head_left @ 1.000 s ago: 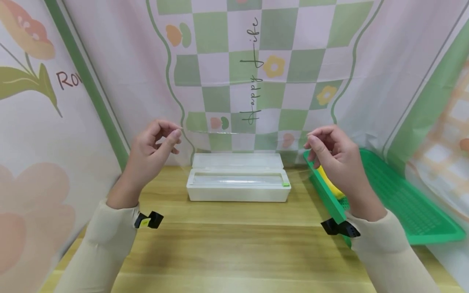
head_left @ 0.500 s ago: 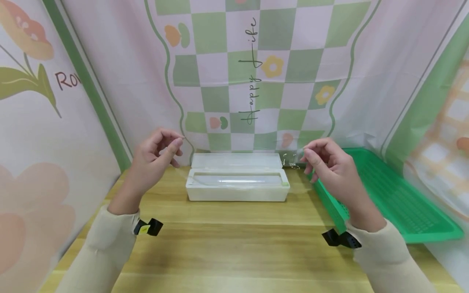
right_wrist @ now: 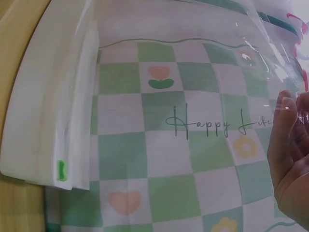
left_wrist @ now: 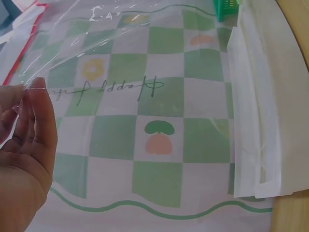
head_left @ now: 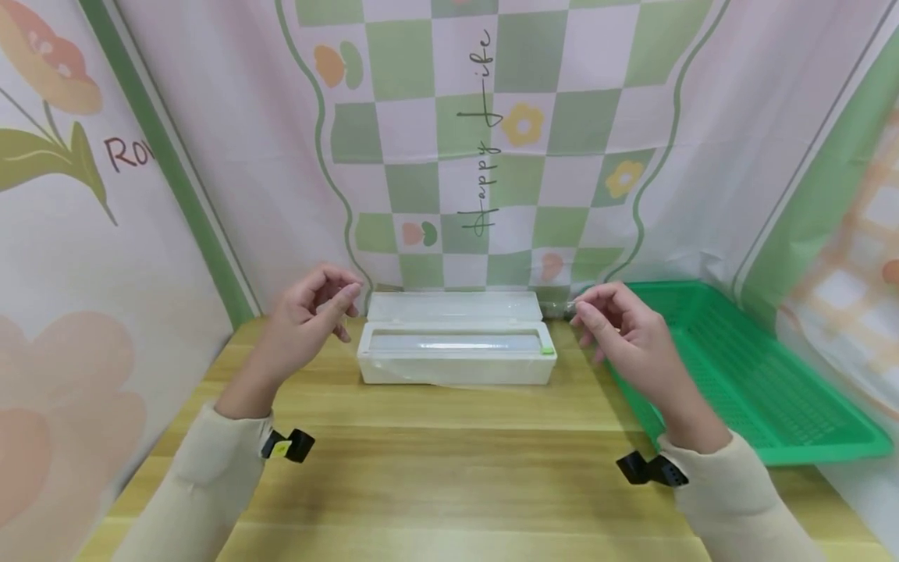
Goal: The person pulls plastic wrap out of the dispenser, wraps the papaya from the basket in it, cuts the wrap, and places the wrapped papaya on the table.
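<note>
A sheet of clear cling film (left_wrist: 104, 31) stretches between my two hands, nearly invisible in the head view. Thumb and fingertips of my left hand (head_left: 312, 316) pinch one corner of it, left of a white cling film dispenser (head_left: 456, 370). On the other side, my right hand (head_left: 628, 332) pinches the opposite corner, beside the green basket. The dispenser's lid (head_left: 455, 307) is raised at the back, and a roll of film (head_left: 456, 343) shows in its opening. A small green slider (head_left: 548, 351) sits at its right end. The film hangs across the dispenser's front.
The green plastic basket (head_left: 762, 382) stands on the right of the wooden table (head_left: 449, 476), its near-left rim by my right forearm. A checked cloth backdrop (head_left: 463, 140) rises behind the dispenser. A printed panel (head_left: 63, 312) borders the left side.
Both hands have come down and slightly closer together, bringing the cling film lower over the dispenser. A yellow thing seen earlier in the basket by my right hand is now out of sight.
</note>
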Tool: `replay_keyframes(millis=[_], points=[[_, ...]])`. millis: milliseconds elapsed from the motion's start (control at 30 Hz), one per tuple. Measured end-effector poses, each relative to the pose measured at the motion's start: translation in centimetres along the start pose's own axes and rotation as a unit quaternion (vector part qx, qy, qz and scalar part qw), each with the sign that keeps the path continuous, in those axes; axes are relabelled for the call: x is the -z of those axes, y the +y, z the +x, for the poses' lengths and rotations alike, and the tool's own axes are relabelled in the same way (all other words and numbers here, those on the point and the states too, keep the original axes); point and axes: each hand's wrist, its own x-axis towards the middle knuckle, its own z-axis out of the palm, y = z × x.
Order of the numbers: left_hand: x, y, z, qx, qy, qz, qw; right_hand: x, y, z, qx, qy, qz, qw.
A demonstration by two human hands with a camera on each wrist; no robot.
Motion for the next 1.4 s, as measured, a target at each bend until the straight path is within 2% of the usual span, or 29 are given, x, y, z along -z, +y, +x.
replay_keyframes(millis=[200, 500, 733, 900, 1067, 1167, 1267, 1400], points=[[-0.3, -1.0, -0.7, 0.032, -0.023, -0.014, 0.9991, -0.3, 0.8, -0.6, -0.010, -0.012, -0.005, 0.9999], [-0.7, -3.0, -2.4, 0.083, -0.070, -0.026, 0.9938, -0.8, 2.1, -1.9, -0.037, -0.032, 0.000, 0.9988], [-0.4, -5.0, -4.1, 0.139, -0.132, -0.058, 0.9798, -0.9, 3.1, -3.3, -0.040, -0.091, 0.028, 0.9946], [-0.1, -5.8, -4.9, 0.162, -0.190, -0.038, 0.9675, -0.9, 3.8, -4.5, -0.066, -0.121, 0.023, 0.9902], [0.2, -6.3, -5.6, 0.163, -0.250, -0.029, 0.9540, -0.8, 4.2, -5.7, -0.059, -0.161, 0.004, 0.9852], [0.3, -6.6, -5.9, 0.154, -0.281, -0.033, 0.9466, -0.6, 4.3, -6.3, -0.070, -0.197, 0.019, 0.9777], [0.2, -7.2, -6.2, 0.144, -0.297, -0.036, 0.9432, -0.6, 4.5, -6.8, -0.086, -0.226, 0.037, 0.9696], [0.0, -7.9, -6.6, 0.138, -0.308, -0.049, 0.9400, -0.8, 5.1, -7.3, -0.082, -0.246, 0.053, 0.9645]])
